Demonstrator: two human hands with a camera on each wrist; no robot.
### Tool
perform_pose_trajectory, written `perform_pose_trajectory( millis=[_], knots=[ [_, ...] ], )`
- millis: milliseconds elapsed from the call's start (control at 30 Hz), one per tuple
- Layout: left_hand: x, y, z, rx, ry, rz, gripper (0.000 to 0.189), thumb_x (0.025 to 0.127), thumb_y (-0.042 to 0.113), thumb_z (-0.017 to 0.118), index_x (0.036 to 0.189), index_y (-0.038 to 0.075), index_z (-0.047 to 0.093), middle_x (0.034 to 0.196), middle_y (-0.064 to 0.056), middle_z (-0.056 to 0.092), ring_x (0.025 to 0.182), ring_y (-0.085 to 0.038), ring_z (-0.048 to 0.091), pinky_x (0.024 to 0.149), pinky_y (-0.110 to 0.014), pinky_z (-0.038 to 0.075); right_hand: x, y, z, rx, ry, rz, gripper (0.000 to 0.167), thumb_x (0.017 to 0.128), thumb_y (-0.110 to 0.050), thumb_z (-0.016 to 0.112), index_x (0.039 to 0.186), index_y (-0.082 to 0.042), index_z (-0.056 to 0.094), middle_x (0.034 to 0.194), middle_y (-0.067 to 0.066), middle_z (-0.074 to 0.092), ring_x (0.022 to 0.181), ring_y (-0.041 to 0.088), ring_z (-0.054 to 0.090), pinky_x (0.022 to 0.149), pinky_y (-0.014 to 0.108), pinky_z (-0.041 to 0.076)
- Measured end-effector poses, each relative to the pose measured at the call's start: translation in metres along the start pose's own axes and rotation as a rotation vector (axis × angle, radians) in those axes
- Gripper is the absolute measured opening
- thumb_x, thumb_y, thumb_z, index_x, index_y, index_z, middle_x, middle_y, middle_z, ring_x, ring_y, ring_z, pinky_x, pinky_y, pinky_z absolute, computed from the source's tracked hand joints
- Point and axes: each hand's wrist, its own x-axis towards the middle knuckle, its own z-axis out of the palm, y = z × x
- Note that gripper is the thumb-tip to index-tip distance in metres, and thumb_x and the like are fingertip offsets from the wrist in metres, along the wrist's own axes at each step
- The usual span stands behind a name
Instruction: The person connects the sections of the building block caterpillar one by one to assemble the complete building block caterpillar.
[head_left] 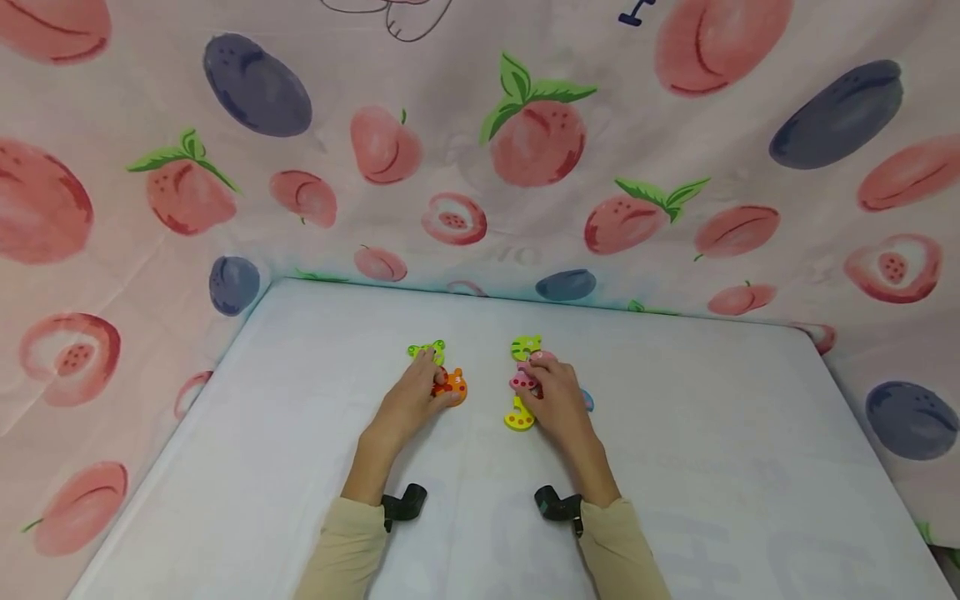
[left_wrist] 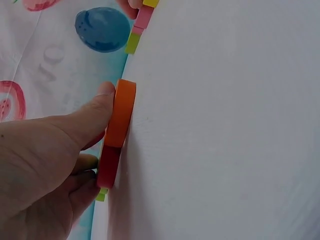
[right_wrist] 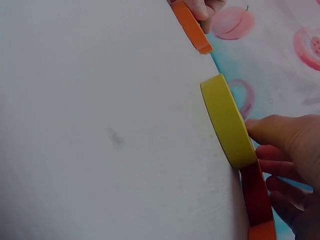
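Note:
My left hand (head_left: 411, 398) is over an orange spotted animal-shaped piece (head_left: 457, 388), its thumb on that piece and its curled fingers beside a red piece (left_wrist: 109, 167). A green animal-shaped piece (head_left: 437, 351) lies just beyond its fingers. My right hand (head_left: 561, 402) bends over a cluster of pieces. Its thumb touches a yellow spotted piece (right_wrist: 227, 122), and its fingers curl beside a dark red one (right_wrist: 256, 192). A pink spotted piece (head_left: 521, 381) shows by the fingertips, with a green striped piece (head_left: 527, 347) behind. The right hand partly hides the cluster.
The pieces lie on a white-covered table (head_left: 712, 467). A blue piece (head_left: 588, 400) peeks out right of the right hand. A fruit-printed cloth (head_left: 465, 117) hangs behind the table and along its sides. Black wrist cameras (head_left: 405, 502) are strapped to both wrists.

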Motion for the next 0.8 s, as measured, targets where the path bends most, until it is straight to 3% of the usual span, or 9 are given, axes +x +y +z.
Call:
perform_pose_trajectory(
  millis=[167, 267, 367, 500, 633, 800],
  knots=[
    [0.002, -0.001, 0.0, -0.012, 0.015, 0.015, 0.038, 0.085, 0.032, 0.073, 0.102, 0.006, 0.051, 0.137, -0.014, 0.047, 0.127, -0.026, 0.046, 0.102, -0.039, 0.044, -0.002, -0.004, 0.0, -0.023, -0.009, 0.024, 0.044, 0.089, -0.029, 0.071, 0.126, -0.006, 0.065, 0.133, 0.01, 0.058, 0.122, 0.031, 0.048, 0.102, 0.041, 0.049],
    [0.002, -0.001, 0.0, -0.008, 0.026, 0.018, 0.042, 0.084, 0.033, 0.074, 0.106, 0.006, 0.052, 0.123, -0.011, 0.051, 0.112, -0.024, 0.049, 0.091, -0.036, 0.046, -0.003, -0.006, -0.001, -0.038, -0.01, 0.029, 0.044, 0.088, -0.029, 0.071, 0.125, -0.005, 0.065, 0.133, 0.01, 0.058, 0.122, 0.031, 0.048, 0.103, 0.041, 0.048],
    [0.001, 0.0, 0.0, 0.003, 0.03, 0.003, 0.046, 0.084, 0.035, 0.074, 0.112, 0.005, 0.054, 0.136, -0.012, 0.049, 0.124, -0.025, 0.048, 0.103, -0.039, 0.045, -0.003, -0.009, -0.002, -0.052, -0.019, 0.047, 0.043, 0.087, -0.028, 0.072, 0.123, -0.006, 0.066, 0.133, 0.011, 0.058, 0.122, 0.031, 0.049, 0.102, 0.04, 0.049],
    [0.0, 0.002, -0.001, 0.005, 0.029, -0.022, 0.05, 0.085, 0.034, 0.073, 0.119, 0.003, 0.055, 0.153, -0.015, 0.037, 0.141, -0.029, 0.037, 0.116, -0.045, 0.034, -0.003, -0.016, -0.003, -0.063, -0.046, 0.1, 0.04, 0.086, -0.028, 0.073, 0.119, -0.006, 0.067, 0.131, 0.011, 0.059, 0.117, 0.03, 0.05, 0.097, 0.041, 0.051],
    [-0.002, 0.004, -0.001, 0.016, 0.036, -0.018, 0.045, 0.086, 0.031, 0.073, 0.117, 0.003, 0.058, 0.155, -0.015, 0.035, 0.145, -0.031, 0.033, 0.118, -0.046, 0.032, -0.003, -0.021, -0.002, -0.075, -0.07, 0.159, 0.04, 0.085, -0.03, 0.073, 0.116, -0.007, 0.067, 0.125, 0.011, 0.061, 0.109, 0.028, 0.052, 0.092, 0.039, 0.052],
    [-0.003, 0.005, -0.002, 0.037, 0.02, -0.005, 0.04, 0.087, 0.03, 0.072, 0.114, 0.004, 0.059, 0.157, -0.016, 0.032, 0.148, -0.031, 0.028, 0.119, -0.047, 0.028, -0.005, -0.021, 0.003, -0.107, -0.059, 0.172, 0.04, 0.084, -0.033, 0.075, 0.114, -0.008, 0.065, 0.115, 0.008, 0.066, 0.101, 0.025, 0.055, 0.09, 0.038, 0.051]
  ],
)
